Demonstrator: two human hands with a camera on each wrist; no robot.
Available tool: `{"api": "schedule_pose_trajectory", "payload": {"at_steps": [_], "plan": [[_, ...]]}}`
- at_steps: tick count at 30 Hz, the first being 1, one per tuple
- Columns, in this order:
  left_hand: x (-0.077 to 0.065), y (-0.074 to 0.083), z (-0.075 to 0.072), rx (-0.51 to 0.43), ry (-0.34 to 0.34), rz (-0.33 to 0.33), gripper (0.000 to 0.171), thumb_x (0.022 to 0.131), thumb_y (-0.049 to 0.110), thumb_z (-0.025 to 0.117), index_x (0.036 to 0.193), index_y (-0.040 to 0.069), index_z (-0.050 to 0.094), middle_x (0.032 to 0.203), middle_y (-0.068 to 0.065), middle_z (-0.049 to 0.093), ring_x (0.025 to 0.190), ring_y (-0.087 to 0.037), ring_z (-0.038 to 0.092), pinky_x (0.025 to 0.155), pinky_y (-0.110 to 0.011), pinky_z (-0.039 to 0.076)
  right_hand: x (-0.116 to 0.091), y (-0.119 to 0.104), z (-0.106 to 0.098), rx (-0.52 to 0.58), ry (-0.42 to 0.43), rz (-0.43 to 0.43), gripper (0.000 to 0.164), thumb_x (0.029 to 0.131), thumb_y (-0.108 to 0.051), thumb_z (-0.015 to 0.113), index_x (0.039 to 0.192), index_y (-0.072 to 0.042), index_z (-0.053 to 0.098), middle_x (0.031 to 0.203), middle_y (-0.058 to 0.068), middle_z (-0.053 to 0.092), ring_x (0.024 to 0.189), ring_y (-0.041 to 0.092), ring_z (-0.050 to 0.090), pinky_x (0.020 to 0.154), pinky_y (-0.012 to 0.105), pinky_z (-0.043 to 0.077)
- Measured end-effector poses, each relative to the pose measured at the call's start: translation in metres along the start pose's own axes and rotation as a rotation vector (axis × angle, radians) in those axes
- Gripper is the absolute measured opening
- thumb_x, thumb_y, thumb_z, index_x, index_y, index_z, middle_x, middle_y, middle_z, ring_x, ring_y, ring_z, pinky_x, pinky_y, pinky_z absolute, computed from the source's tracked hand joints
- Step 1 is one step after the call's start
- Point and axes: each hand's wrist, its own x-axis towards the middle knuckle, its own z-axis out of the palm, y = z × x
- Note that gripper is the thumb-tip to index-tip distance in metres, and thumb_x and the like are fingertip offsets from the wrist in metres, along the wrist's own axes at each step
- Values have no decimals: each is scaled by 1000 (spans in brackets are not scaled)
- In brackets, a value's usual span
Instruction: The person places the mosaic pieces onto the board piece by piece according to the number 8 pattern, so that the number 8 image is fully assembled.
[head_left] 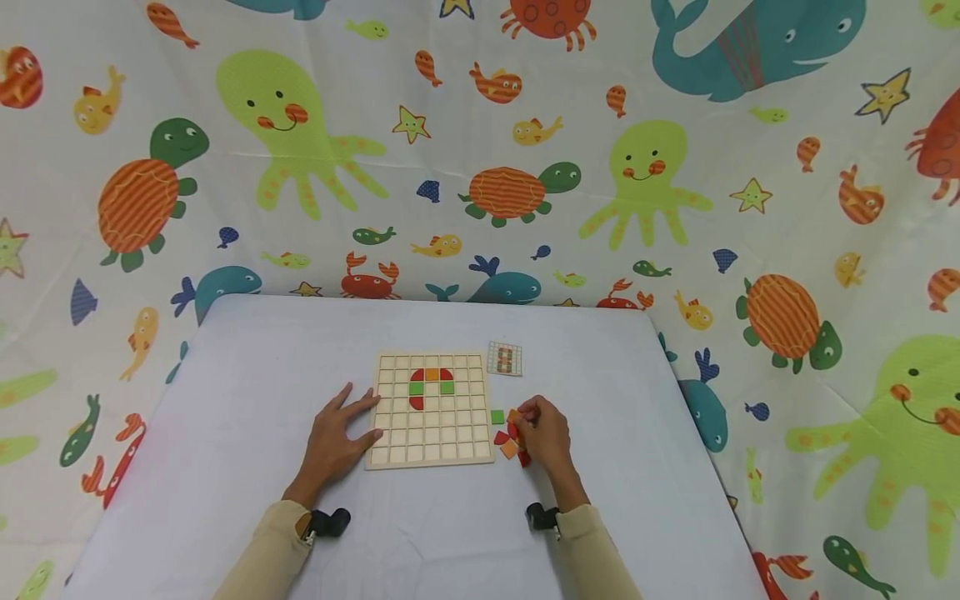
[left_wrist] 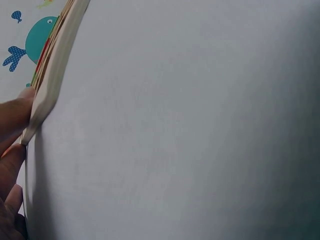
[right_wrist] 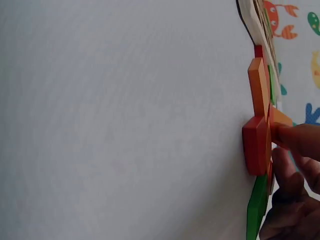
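Observation:
A wooden grid board (head_left: 432, 435) lies flat on the table, with red rounded tiles (head_left: 417, 403), green square tiles (head_left: 447, 388) and an orange square tile (head_left: 432, 375) set in its upper cells. My left hand (head_left: 333, 442) rests at the board's left side, fingers spread, thumb and fingertips touching the edge. Just off the board's right side, my right hand (head_left: 547, 433) pinches an orange tile (head_left: 514, 414) between thumb and fingers, over a small pile. Loose red tiles (right_wrist: 256, 145), another orange tile (right_wrist: 258, 86) and a green tile (right_wrist: 257, 207) show there.
A small card (head_left: 505, 358) printed with a grid and coloured pattern lies beyond the board's upper right corner. White cloth covers the table (head_left: 285, 367). Behind it hangs a curtain (head_left: 465, 125) printed with sea animals.

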Motion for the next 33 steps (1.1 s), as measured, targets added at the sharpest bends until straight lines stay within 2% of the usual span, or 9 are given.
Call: {"api": "schedule_pose_trajectory", "payload": {"at_steps": [4,10,16,22,27,33], "plan": [[-1,0,-1,1,4,9,62,87,23,86,144,11,67,163,-26,47,155,-55,34,120,-78,27,0,-6,4,67,8,-32,13,95,-12,80,103,-14,69,90,3,66,81,18,56,70,28,47],[-1,-1,0,6,-2,7,63,87,25,87,144,12,67,163,-25,47,155,-54,34,120,-78,27,3,-22,16,154,30,-95,14,94,-9,80,102,-18,71,91,2,67,71,14,55,57,25,45],[-1,-1,0,-4,2,6,64,86,27,88,144,12,67,163,-25,48,155,-55,34,120,-78,27,5,-47,39,200,-40,-144,13,93,-9,81,100,-17,73,89,2,70,71,11,53,62,22,42],[-1,-1,0,-13,3,3,64,85,25,88,145,12,67,163,-24,48,155,-55,33,120,-78,27,6,-72,61,220,-125,-176,10,94,-11,81,100,-15,74,89,2,70,72,13,51,63,23,40],[-1,-1,0,-14,0,-3,64,86,24,88,145,13,67,164,-25,46,156,-54,33,121,-77,28,8,-86,77,136,-172,-184,7,95,-17,80,99,-18,75,88,-2,72,74,11,59,64,26,44],[0,-1,0,-15,-2,-6,63,86,23,88,144,13,67,166,-28,41,155,-54,33,121,-77,28,10,-96,89,-11,-164,-169,8,94,-23,81,96,-22,74,82,-8,69,74,7,61,62,27,44]]}}
